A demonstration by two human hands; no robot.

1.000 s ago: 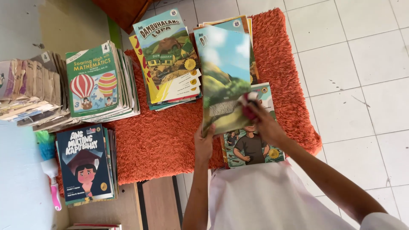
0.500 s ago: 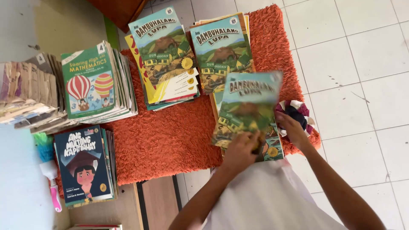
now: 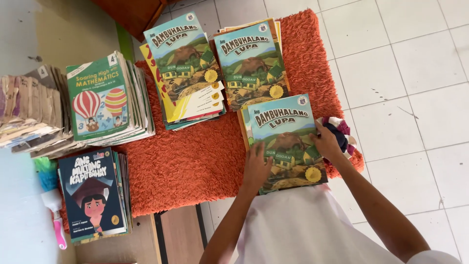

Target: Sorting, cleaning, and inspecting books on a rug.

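A blue-green picture book (image 3: 286, 137) with a mound and houses on its cover lies flat on the orange shaggy rug (image 3: 195, 161), on top of a small pile. My left hand (image 3: 257, 166) presses flat on the book's lower left part. My right hand (image 3: 328, 142) rests on the book's right edge and grips a bunched multicoloured cloth (image 3: 342, 134). Two more piles topped by the same cover sit further up the rug, one at the middle (image 3: 250, 63) and one to its left (image 3: 185, 63).
A stack of green maths workbooks (image 3: 100, 100) leans at the rug's left edge, with worn paper bundles (image 3: 27, 110) beside it. A dark blue book pile (image 3: 93, 195) lies lower left, next to a pink-handled brush (image 3: 53, 220). White floor tiles (image 3: 405, 88) spread to the right.
The book was held upright in both hands a second ago. It has been laid flat on the lower pile, covering the other cover there, and my hands now rest on it.
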